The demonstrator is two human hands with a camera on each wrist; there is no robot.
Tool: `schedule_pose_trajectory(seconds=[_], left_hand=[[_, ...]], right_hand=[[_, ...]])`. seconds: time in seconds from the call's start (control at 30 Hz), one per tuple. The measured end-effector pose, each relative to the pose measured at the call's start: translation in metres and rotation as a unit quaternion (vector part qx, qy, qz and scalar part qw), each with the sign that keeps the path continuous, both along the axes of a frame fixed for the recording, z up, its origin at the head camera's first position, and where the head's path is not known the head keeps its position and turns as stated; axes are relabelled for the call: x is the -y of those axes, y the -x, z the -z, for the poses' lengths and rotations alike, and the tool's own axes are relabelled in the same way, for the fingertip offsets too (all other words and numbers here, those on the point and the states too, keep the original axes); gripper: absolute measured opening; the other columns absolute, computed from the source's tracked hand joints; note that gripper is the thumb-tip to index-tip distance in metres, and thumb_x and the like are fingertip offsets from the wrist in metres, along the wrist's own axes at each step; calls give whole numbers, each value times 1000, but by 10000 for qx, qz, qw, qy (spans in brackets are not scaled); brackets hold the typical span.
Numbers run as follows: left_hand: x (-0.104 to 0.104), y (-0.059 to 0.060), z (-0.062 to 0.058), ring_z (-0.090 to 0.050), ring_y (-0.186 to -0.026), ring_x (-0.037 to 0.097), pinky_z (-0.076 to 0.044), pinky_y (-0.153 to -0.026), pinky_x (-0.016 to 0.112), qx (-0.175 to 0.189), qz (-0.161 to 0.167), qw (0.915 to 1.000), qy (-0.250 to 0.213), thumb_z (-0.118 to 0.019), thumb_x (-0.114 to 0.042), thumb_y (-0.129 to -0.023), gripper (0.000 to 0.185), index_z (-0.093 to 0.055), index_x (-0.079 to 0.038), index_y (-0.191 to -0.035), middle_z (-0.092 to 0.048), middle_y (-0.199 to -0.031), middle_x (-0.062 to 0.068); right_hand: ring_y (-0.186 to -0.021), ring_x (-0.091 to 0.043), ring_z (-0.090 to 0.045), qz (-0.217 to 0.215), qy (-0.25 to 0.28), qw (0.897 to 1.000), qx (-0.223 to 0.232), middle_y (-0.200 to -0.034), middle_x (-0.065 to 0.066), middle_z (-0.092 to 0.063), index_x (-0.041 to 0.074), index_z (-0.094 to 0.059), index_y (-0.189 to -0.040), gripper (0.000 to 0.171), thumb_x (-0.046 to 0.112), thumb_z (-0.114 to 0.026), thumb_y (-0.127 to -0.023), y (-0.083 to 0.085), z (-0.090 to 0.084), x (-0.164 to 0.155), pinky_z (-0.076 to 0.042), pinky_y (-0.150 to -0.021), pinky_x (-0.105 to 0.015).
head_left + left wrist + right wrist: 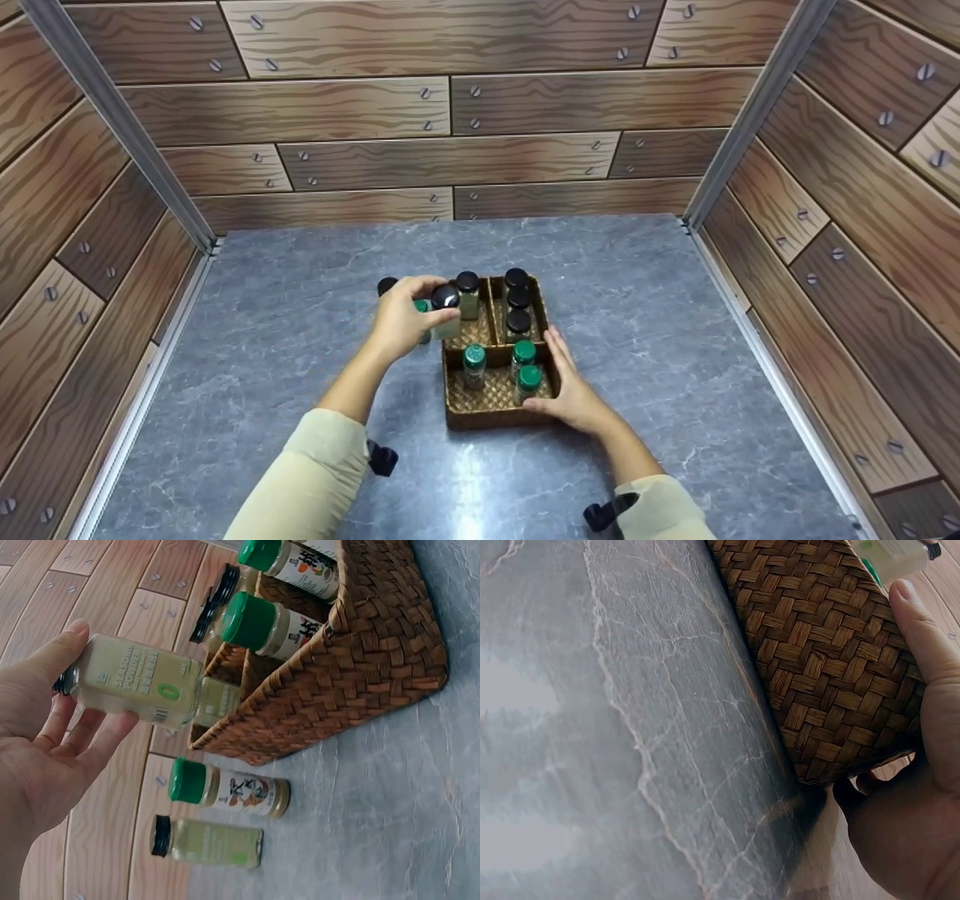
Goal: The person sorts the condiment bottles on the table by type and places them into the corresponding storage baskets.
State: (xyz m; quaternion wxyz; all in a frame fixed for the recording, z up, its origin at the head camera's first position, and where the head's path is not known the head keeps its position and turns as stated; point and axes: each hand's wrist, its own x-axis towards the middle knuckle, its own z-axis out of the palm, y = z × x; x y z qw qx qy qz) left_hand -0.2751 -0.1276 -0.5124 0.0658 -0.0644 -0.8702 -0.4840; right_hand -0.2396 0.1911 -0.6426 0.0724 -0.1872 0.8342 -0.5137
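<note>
Left hand [401,319] grasps a black-capped jar [447,309] at frame centre, over the woven basket [496,397]. Right hand [571,390] grips the basket's right side, apparently steadying it.

The basket [825,667] under my right hand [571,394] is brown woven wicker, rough and matt. The jar [142,682] in my left hand [401,319] looks like clear glossy plastic with a paper label. The green caps [244,619] are smooth plastic. The surface [592,727] is grey marbled stone, faintly shiny. At twelve o'clock, wood-grain panels [442,112] carry metal screws.
</note>
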Motion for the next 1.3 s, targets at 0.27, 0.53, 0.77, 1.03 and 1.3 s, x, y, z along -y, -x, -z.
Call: schedule_pose_trajectory(seconds=[0.27,0.53,0.77,1.03,1.3], left_hand=[[-20,11,12,-66,-110,26,-53,-98,43,-153,108,9998,24,-89,-31,-75,52,-71,-18,-121,-68,-117,8],[-27,19,27,-65,-111,33,-54,-97,45,-82,92,9999,88,-90,-28,-74,52,-71,-15,-121,-69,-117,10],[-30,24,41,-67,-106,28,-54,-94,40,-206,86,9989,401,-90,-27,-74,51,-72,-13,-120,-71,-116,9],[-32,29,52,-66,-105,25,-54,-94,40,-295,-73,9967,753,-91,-29,-73,51,-72,-14,-118,-72,-114,7],[-33,36,58,-67,-110,26,-54,-96,40,-148,-233,9970,718,-91,-31,-73,53,-72,-16,-120,-72,-120,8]], right_hand=[[-158,-34,5,8,-19,10000,9,-172,2,8,28,-4,-164,129,33,-93,-70,0,0,-2,-7,-121,-68],[-158,-37,3,69,94,9999,0,-172,-2,6,27,-6,-163,128,24,-93,-69,1,1,0,-8,-119,-72],[-157,-40,5,134,167,9997,79,-172,-7,7,18,-4,-164,128,17,-92,-70,-6,-9,5,-4,-119,-71],[-157,-41,4,14,351,9994,71,-171,-15,4,8,-7,-163,127,17,-93,-69,-14,-31,10,-5,-120,-70],[-157,-41,4,89,363,9993,48,-171,-15,4,9,-8,-163,125,12,-91,-70,-16,-31,10,-4,-121,-69]])
